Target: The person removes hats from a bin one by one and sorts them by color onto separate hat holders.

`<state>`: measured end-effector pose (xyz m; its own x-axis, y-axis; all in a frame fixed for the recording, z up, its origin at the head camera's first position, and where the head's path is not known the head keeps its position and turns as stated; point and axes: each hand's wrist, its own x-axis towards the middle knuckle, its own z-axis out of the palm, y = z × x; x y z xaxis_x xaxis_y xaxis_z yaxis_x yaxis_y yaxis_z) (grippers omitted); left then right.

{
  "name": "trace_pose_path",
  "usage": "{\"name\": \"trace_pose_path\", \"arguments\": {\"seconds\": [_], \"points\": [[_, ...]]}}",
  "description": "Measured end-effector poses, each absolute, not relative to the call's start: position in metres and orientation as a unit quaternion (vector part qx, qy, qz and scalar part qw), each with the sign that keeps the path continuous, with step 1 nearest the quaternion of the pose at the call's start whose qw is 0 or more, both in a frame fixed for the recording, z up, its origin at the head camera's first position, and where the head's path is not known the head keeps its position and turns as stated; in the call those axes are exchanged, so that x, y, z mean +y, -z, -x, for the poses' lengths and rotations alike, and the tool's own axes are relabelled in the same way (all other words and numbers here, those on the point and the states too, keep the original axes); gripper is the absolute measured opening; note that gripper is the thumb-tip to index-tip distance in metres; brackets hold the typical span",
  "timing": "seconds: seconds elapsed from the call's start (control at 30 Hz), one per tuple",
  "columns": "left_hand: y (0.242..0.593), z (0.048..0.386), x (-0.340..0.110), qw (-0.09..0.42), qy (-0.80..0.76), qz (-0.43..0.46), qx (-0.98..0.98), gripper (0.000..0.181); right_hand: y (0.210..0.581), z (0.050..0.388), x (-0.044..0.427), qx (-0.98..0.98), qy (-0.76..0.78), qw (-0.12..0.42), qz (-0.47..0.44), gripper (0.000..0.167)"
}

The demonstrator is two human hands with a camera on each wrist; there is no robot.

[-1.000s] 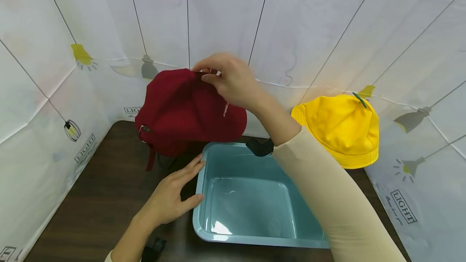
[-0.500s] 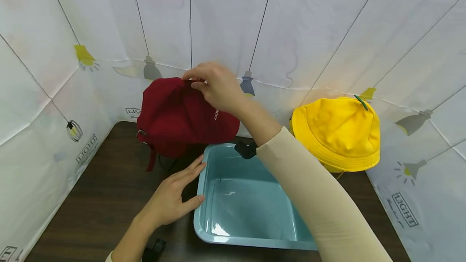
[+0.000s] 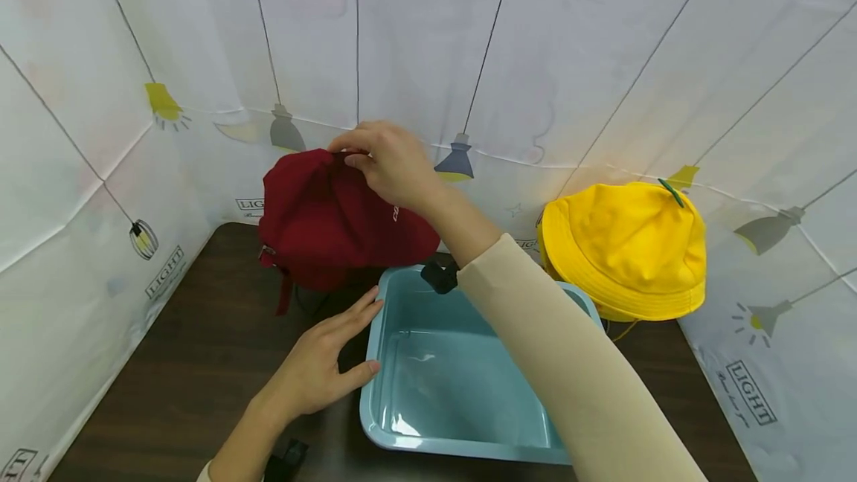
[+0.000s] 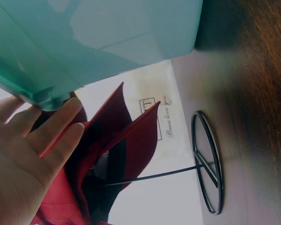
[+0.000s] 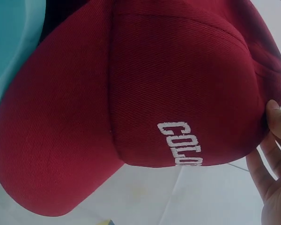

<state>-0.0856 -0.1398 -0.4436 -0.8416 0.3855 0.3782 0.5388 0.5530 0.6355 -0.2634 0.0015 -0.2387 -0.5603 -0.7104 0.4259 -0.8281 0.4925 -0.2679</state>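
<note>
My right hand [image 3: 398, 169] pinches the top of a dark red baseball cap [image 3: 315, 214] at the back left. White lettering and the curved brim [image 5: 56, 122] show in the right wrist view. The cap sits over a black wire hat stand [image 4: 178, 170], whose rod goes up inside it in the left wrist view. My left hand [image 3: 318, 367] has its fingers extended, their tips touching the left rim of a light blue plastic basin [image 3: 462, 385]. Nothing lies in the visible part of the basin; my right forearm hides its right side.
A yellow bucket hat [image 3: 623, 251] with a green stem stands at the back right, behind the basin. White printed sheets [image 3: 415, 36] close off the back and sides. The dark wooden table [image 3: 181, 363] shows at the left.
My right hand has moved down and left with the red cap, which now sits lower. The left hand has stayed at the basin's rim. The whole head view has shifted slightly.
</note>
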Motion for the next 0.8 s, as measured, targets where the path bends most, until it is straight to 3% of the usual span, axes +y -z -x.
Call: {"name": "trace_pose_path", "arguments": {"seconds": [0.3, 0.8], "points": [[0.443, 0.088, -0.137, 0.114, 0.391, 0.279, -0.87, 0.074, 0.237, 0.272, -0.006, -0.867, -0.205, 0.096, -0.443, 0.029], [0.44, 0.087, -0.134, 0.107, 0.398, 0.285, -0.866, 0.074, 0.261, 0.271, -0.011, -0.87, -0.21, 0.086, -0.438, 0.031]]}}
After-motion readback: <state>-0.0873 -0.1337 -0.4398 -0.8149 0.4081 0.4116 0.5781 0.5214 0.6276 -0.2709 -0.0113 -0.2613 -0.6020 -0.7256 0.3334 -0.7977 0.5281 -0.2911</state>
